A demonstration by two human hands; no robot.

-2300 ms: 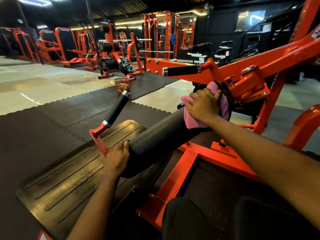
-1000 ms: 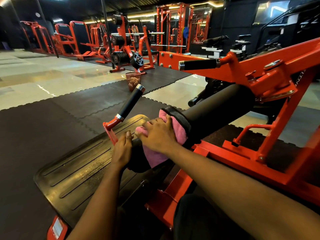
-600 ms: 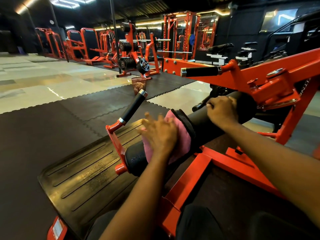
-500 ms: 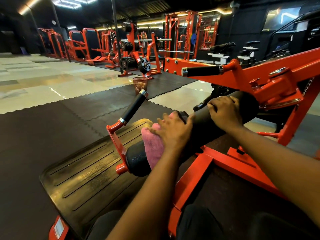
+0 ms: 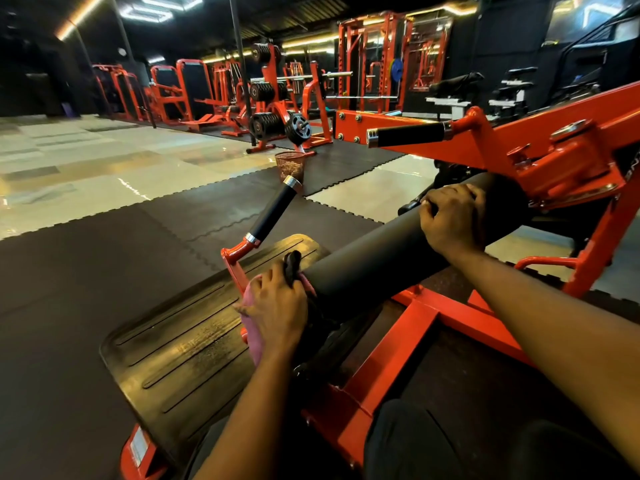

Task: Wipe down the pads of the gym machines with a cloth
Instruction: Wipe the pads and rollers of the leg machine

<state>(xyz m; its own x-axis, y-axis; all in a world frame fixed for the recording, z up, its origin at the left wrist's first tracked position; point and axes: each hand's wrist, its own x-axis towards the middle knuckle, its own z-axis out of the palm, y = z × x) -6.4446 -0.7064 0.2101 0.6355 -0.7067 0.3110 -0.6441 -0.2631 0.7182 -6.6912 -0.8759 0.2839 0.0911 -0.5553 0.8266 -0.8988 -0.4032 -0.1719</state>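
Legible text: none.
White sticker (image 5: 139, 446), on the red end below the footplate (image 5: 180, 348): print too blurred to read.
White lettering (image 5: 636, 166), right edge of the machine (image 5: 571, 161): cut off, unreadable.

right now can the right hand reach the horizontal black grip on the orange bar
Probably yes: the right hand holds the long black roller pad, and the horizontal black grip lies just above it, with only open air between them.
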